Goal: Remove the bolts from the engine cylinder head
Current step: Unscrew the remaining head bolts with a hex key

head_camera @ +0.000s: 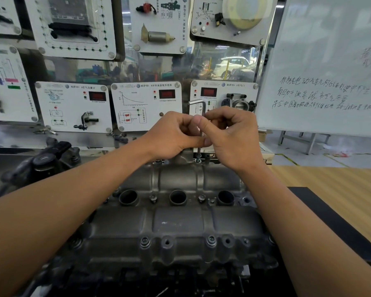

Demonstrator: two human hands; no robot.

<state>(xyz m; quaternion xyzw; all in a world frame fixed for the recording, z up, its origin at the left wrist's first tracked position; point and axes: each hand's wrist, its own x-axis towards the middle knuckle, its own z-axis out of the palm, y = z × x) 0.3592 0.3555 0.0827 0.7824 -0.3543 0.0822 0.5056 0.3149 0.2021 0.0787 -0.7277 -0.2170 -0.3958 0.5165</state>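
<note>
Right now the engine cylinder head [180,221] lies straight in front of me, filling the near middle of my view. I count three round ports [177,197] across its middle and five bolts that I can make out. Two sit between the ports [153,197], two sit in the near row [211,241], and one is at the far edge [198,160]. One L-shaped hex key [202,108] stands upright on that far bolt, its short arm pointing left at the top.

The head rests on a black mat [330,221], which lies over a striped wooden table [330,185] showing to the right. Three display boards with red readouts [146,103] line the far side, with more boards above them. A whiteboard [330,71] with handwriting leans at the far right.

Both my hands are together above the head's far edge, well beyond the near bolts. My left hand [176,136] and right hand [231,136] both pinch the key's shaft with curled fingers, one from each side.
</note>
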